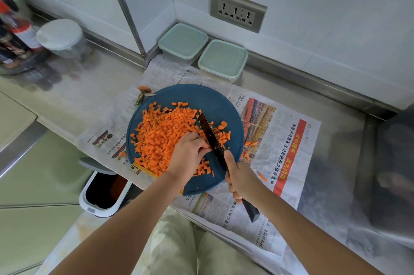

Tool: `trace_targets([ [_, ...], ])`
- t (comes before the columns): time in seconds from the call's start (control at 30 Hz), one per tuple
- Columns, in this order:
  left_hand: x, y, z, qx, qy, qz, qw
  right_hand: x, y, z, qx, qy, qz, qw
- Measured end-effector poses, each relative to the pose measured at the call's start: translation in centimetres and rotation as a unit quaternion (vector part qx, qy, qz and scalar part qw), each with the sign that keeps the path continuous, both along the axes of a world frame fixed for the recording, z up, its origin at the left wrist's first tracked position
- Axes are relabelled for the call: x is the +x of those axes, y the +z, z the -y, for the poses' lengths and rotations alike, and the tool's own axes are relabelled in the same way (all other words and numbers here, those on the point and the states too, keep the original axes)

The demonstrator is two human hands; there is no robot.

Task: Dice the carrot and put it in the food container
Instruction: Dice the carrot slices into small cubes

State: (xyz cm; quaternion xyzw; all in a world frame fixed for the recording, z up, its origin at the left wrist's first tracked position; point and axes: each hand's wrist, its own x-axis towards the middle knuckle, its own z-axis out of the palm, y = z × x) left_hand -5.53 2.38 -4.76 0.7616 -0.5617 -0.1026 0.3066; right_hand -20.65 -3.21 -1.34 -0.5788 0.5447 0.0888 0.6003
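Landmark: round blue cutting board [208, 100], lying on a spread newspaper [280, 147] on the steel counter.
Task item: diced carrot [161, 133] heaped over the left half of the board. A few round slices [222, 125] and short strips lie on the board's right side, and stray pieces are on the paper just off its right rim.
Left hand [188, 153]: rests on the near edge of the heap, fingers curled down with the knuckles against the left face of the blade. Whether the fingertips pinch a piece cannot be told; they are hidden.
Right hand [239, 178]: wrapped firmly round the handle of the knife [211, 138] at the board's near right rim, thumb laid forward toward the blade. The handle's butt sticks out behind the palm.
Knife blade: dark, edge down on the board, pointing away from the person, between the heap and the slices.
Food containers [183, 42]: two, pale green lids on, side by side beyond the board's far rim, against the wall.
Carrot top [144, 89]: on the paper, just off the board's far left rim.
Waste bin [103, 194]: open, below the counter edge, near left of the board.
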Motion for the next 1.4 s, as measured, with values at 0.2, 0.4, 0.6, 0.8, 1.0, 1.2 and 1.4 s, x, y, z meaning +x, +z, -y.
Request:
trace_targets([
  [0.2,0.0,0.4,0.2,0.005,-0.007,-0.013,1.000,1.8,-0.8,-0.2,-0.141,0.076,-0.029,0.987],
  [0.4,1.4,3.0,-1.4,-0.004,0.070,0.019,0.997,1.6,-0.8,0.9,-0.045,-0.003,0.035,0.998],
  [0.6,4.4,3.4,-2.6,0.132,0.190,-0.023,0.973,1.0,0.1,0.9,-0.019,-0.033,0.089,0.995],
  [0.8,5.2,3.9,-2.1,0.134,0.180,-0.023,0.974,0.8,1.1,1.8,-0.026,-0.041,0.119,0.992],
  [1.0,7.4,5.9,-1.8,0.078,0.241,-0.055,0.966,0.2,1.0,2.4,-0.025,-0.045,0.115,0.992],
  [1.2,9.5,6.6,-1.3,0.105,0.224,-0.054,0.967,0.5,0.9,2.5,-0.015,-0.048,0.114,0.992],
  [1.4,7.8,6.5,0.5,0.142,0.004,0.004,0.990,0.4,1.3,3.1,-0.017,-0.054,0.109,0.992],
])
